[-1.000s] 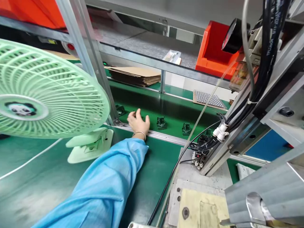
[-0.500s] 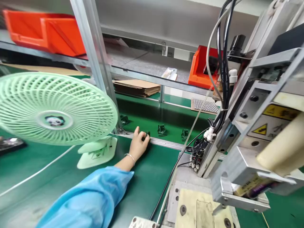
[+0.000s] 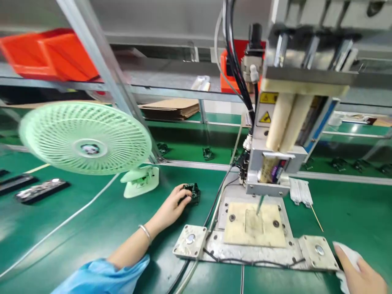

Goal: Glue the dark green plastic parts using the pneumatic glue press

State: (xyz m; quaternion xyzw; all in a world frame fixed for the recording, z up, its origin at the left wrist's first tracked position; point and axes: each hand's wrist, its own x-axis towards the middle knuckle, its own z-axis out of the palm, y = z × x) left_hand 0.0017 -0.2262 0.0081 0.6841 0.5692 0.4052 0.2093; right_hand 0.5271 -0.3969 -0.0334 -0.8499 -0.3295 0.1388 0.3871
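Note:
My left hand [image 3: 171, 207] is closed on a small black openwork plastic part [image 3: 193, 193], held just above or on the green bench left of the press; I cannot tell whether it touches the surface. A bracelet and a blue sleeve show on that arm. At the lower right edge, my right hand [image 3: 363, 271] grips a crumpled white wipe [image 3: 349, 256] beside the press base's right corner. Between the hands stands a bench press [image 3: 277, 163], with a cream fixture plate [image 3: 235, 234] under its head.
A green clip fan [image 3: 85, 141] stands at the left with its white cord. Similar black parts [image 3: 208, 153] lie along the back ledge. Black cables [image 3: 216, 204] run beside the press. White battery-like pieces [image 3: 300, 191] and a thin stick lie to its right. Orange bins [image 3: 70, 55] sit on the shelf.
My left hand has come back from the rear rail toward me, bringing the black plastic part. The view has swung right, so the press is central and my right hand with the wipe shows.

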